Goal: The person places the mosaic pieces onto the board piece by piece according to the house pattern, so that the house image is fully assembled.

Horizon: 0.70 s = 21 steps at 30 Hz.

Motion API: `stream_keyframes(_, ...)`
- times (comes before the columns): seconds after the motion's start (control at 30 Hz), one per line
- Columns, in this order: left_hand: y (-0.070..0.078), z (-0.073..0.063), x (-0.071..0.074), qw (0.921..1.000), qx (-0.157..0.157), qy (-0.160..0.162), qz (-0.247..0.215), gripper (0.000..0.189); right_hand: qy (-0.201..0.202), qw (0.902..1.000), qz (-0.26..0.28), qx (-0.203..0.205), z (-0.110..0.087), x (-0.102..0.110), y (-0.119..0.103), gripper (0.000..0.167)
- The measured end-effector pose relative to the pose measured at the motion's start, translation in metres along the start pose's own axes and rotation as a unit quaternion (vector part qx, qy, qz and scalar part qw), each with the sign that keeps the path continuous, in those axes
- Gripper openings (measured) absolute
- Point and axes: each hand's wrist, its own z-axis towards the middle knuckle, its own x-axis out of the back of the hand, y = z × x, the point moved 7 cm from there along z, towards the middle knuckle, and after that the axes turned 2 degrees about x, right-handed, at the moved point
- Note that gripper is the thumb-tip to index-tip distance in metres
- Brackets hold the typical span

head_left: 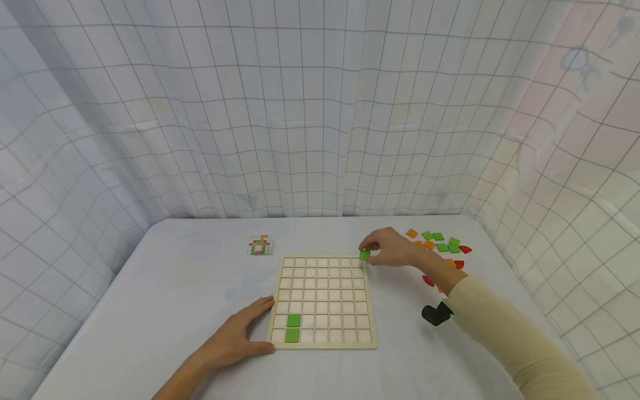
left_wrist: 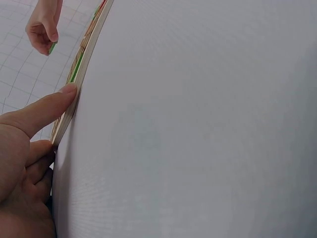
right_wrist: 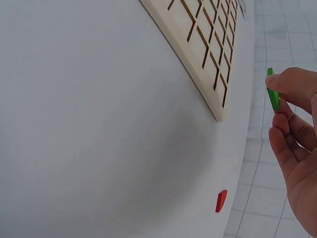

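A pale wooden grid board (head_left: 321, 307) lies on the white table, with two green square tiles (head_left: 293, 320) one above the other in its lower left cells. My left hand (head_left: 235, 336) rests at the board's lower left corner, fingers along the left side and thumb at the front edge. In the left wrist view the thumb (left_wrist: 54, 104) touches the board's side. Over the far right corner of the board, my right hand (head_left: 392, 248) pinches another green square tile (head_left: 365, 255) between thumb and fingers. The right wrist view shows that green tile (right_wrist: 273, 91) held above the tabletop.
To the right are scattered loose green tiles (head_left: 442, 247), orange tiles (head_left: 412, 233) and red curved pieces (head_left: 428, 280), partly hidden by the right forearm. A small picture card (head_left: 260, 245) lies beyond the board's far left corner. Checked curtains (head_left: 310, 139) surround the table.
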Motion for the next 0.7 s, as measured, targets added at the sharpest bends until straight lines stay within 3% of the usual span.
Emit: stream_keyframes(0.7, -0.002, 0.001, -0.001, 1.0, 0.002, 0.002, 0.004, 0.1, -0.049, 0.9932, 0.021, 0.103, 0.035, -0.063, -0.069, 0.026)
